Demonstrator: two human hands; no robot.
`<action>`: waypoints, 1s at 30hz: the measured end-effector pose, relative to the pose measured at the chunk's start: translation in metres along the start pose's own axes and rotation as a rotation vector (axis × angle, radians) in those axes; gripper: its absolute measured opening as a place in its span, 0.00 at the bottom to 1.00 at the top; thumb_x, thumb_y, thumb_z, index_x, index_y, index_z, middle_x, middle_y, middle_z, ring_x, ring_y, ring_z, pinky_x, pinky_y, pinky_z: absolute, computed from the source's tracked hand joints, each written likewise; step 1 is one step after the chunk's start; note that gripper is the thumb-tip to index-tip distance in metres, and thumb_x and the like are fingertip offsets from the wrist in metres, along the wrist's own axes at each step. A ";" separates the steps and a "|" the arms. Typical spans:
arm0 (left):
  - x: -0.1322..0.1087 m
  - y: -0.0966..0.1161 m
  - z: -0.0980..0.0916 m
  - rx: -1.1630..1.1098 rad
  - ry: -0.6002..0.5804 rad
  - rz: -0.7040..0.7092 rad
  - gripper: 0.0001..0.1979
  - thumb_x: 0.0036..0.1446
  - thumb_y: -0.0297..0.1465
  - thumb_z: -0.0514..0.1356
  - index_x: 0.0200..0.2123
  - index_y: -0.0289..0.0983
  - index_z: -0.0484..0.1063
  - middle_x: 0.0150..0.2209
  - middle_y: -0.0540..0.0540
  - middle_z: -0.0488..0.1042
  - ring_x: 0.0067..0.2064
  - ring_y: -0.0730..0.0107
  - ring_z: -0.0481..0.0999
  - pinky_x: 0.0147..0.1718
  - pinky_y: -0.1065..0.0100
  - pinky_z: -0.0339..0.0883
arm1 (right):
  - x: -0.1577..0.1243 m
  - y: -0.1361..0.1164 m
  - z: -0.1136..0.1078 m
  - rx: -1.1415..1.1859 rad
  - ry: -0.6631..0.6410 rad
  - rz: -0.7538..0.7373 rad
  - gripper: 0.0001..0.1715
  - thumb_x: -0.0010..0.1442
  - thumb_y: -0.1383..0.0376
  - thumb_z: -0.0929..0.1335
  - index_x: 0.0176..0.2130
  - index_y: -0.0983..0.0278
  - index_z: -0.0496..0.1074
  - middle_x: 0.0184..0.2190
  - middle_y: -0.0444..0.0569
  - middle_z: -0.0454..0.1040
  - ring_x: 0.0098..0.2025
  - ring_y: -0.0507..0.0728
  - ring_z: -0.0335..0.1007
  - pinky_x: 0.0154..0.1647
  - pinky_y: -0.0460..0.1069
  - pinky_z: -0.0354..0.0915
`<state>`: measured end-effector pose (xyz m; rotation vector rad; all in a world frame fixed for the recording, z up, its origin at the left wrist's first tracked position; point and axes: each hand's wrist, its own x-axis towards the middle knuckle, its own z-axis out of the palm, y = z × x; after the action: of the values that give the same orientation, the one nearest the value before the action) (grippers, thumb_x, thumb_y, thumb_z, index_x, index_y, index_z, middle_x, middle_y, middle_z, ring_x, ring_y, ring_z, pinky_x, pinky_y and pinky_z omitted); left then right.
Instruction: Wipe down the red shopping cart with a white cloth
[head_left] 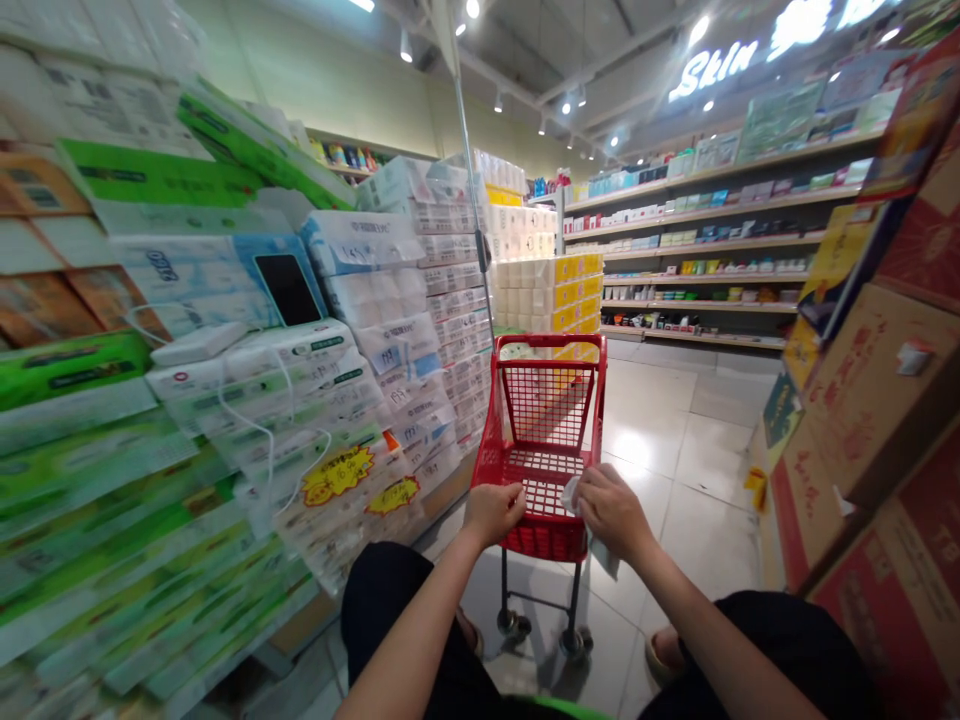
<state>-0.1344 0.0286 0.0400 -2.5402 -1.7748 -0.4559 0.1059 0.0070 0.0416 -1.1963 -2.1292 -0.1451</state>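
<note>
A small red plastic shopping cart stands upright on its wheels in front of my knees. My left hand is closed at the left corner of its near rim, fingers curled over the edge. At the right corner of the same rim, my right hand pinches a crumpled white wipe. Part of the wipe is covered by my fingers, and a pale end hangs below the hand. The cart's lattice basket shows between my hands, with nothing visible lying in it.
Stacked tissue packs rise close on the left, with a phone and white cable on top. Cardboard boxes are piled on the right. Shelves of goods line the back beyond the tiled floor. A thin pole stands behind the cart.
</note>
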 end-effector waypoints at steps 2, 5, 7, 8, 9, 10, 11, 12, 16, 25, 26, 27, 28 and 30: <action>0.001 -0.014 -0.008 -0.008 -0.022 -0.009 0.18 0.65 0.42 0.48 0.37 0.45 0.76 0.32 0.48 0.79 0.37 0.64 0.77 0.36 0.69 0.60 | -0.007 -0.022 0.005 -0.006 -0.015 -0.032 0.09 0.59 0.70 0.64 0.32 0.61 0.73 0.35 0.50 0.70 0.43 0.58 0.62 0.46 0.53 0.63; 0.005 -0.025 -0.020 -0.021 -0.047 -0.016 0.17 0.64 0.43 0.50 0.37 0.44 0.76 0.32 0.48 0.79 0.38 0.63 0.77 0.40 0.68 0.62 | -0.008 -0.041 0.012 0.001 -0.019 -0.065 0.09 0.57 0.69 0.66 0.36 0.60 0.74 0.36 0.50 0.69 0.43 0.59 0.62 0.45 0.53 0.64; 0.005 -0.020 -0.023 -0.053 -0.030 -0.011 0.20 0.66 0.44 0.48 0.37 0.42 0.76 0.33 0.48 0.79 0.39 0.63 0.77 0.44 0.66 0.62 | -0.005 -0.045 0.015 0.029 -0.039 -0.112 0.09 0.59 0.68 0.66 0.39 0.59 0.75 0.36 0.49 0.70 0.44 0.58 0.62 0.45 0.52 0.64; 0.005 -0.013 -0.023 -0.088 -0.004 -0.013 0.21 0.67 0.45 0.46 0.39 0.42 0.75 0.34 0.47 0.79 0.40 0.63 0.77 0.46 0.66 0.62 | -0.003 -0.046 0.016 0.047 -0.053 -0.139 0.10 0.60 0.67 0.66 0.41 0.58 0.75 0.37 0.49 0.70 0.44 0.58 0.62 0.45 0.52 0.64; 0.004 -0.004 -0.021 -0.137 0.031 -0.017 0.22 0.68 0.45 0.44 0.43 0.42 0.74 0.37 0.47 0.79 0.42 0.63 0.77 0.46 0.66 0.62 | -0.002 -0.046 0.016 0.064 -0.068 -0.165 0.11 0.61 0.66 0.66 0.43 0.57 0.75 0.38 0.49 0.71 0.45 0.58 0.63 0.45 0.52 0.65; 0.002 0.005 -0.018 -0.195 0.069 -0.020 0.22 0.68 0.46 0.42 0.48 0.43 0.71 0.41 0.47 0.79 0.44 0.63 0.77 0.45 0.67 0.63 | 0.000 -0.046 0.016 0.075 -0.080 -0.189 0.11 0.62 0.65 0.66 0.44 0.57 0.74 0.39 0.49 0.71 0.45 0.58 0.63 0.45 0.52 0.65; 0.000 0.014 -0.014 -0.254 0.104 -0.022 0.23 0.69 0.46 0.41 0.54 0.43 0.67 0.46 0.47 0.78 0.46 0.64 0.76 0.45 0.67 0.64 | 0.000 -0.046 0.016 0.076 -0.088 -0.210 0.11 0.62 0.65 0.66 0.44 0.57 0.74 0.39 0.49 0.71 0.46 0.58 0.63 0.45 0.52 0.65; -0.002 0.022 -0.009 -0.304 0.131 -0.020 0.23 0.69 0.46 0.40 0.59 0.44 0.63 0.50 0.47 0.76 0.48 0.64 0.76 0.44 0.68 0.65 | 0.001 -0.046 0.015 0.069 -0.095 -0.230 0.10 0.62 0.64 0.66 0.44 0.58 0.74 0.40 0.49 0.71 0.46 0.58 0.63 0.45 0.52 0.66; -0.008 0.036 0.002 -0.335 0.125 0.007 0.27 0.69 0.46 0.42 0.67 0.45 0.49 0.58 0.46 0.69 0.51 0.63 0.75 0.44 0.67 0.66 | 0.005 -0.036 0.007 0.028 -0.105 -0.280 0.10 0.63 0.66 0.64 0.43 0.59 0.74 0.40 0.50 0.72 0.46 0.58 0.64 0.48 0.53 0.65; -0.007 0.043 0.000 -0.123 -0.049 0.033 0.36 0.61 0.57 0.45 0.67 0.48 0.51 0.52 0.42 0.75 0.46 0.54 0.77 0.44 0.61 0.67 | 0.030 0.061 -0.018 -0.129 0.028 -0.018 0.17 0.65 0.67 0.61 0.49 0.55 0.73 0.48 0.47 0.74 0.51 0.61 0.62 0.54 0.57 0.62; -0.008 0.045 -0.001 -0.119 -0.053 0.036 0.36 0.61 0.58 0.44 0.67 0.48 0.51 0.50 0.43 0.76 0.46 0.54 0.77 0.43 0.61 0.67 | 0.029 0.061 -0.018 -0.141 0.037 0.002 0.17 0.65 0.67 0.61 0.48 0.56 0.73 0.48 0.47 0.74 0.50 0.61 0.61 0.53 0.57 0.62; -0.008 0.045 -0.001 -0.116 -0.058 0.042 0.36 0.61 0.58 0.44 0.67 0.49 0.52 0.48 0.44 0.77 0.45 0.54 0.77 0.43 0.61 0.67 | 0.027 0.057 -0.016 -0.149 0.044 0.018 0.16 0.65 0.67 0.61 0.47 0.56 0.73 0.47 0.48 0.73 0.50 0.61 0.61 0.53 0.57 0.62; -0.009 0.044 -0.002 -0.115 -0.065 0.050 0.35 0.61 0.58 0.43 0.66 0.50 0.53 0.46 0.44 0.77 0.44 0.55 0.78 0.42 0.62 0.67 | 0.025 0.050 -0.013 -0.155 0.052 0.032 0.15 0.64 0.67 0.61 0.46 0.57 0.73 0.47 0.48 0.73 0.50 0.61 0.61 0.53 0.56 0.62; -0.009 0.039 -0.004 -0.119 -0.077 0.071 0.33 0.62 0.58 0.42 0.65 0.52 0.55 0.44 0.46 0.78 0.43 0.56 0.78 0.41 0.62 0.67 | 0.019 0.028 -0.006 -0.158 0.056 0.042 0.13 0.64 0.67 0.61 0.45 0.58 0.72 0.46 0.49 0.73 0.50 0.61 0.61 0.52 0.56 0.62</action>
<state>-0.1028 0.0056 0.0481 -2.7264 -1.7242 -0.4821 0.1248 0.0343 0.0518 -1.3114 -2.0731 -0.3298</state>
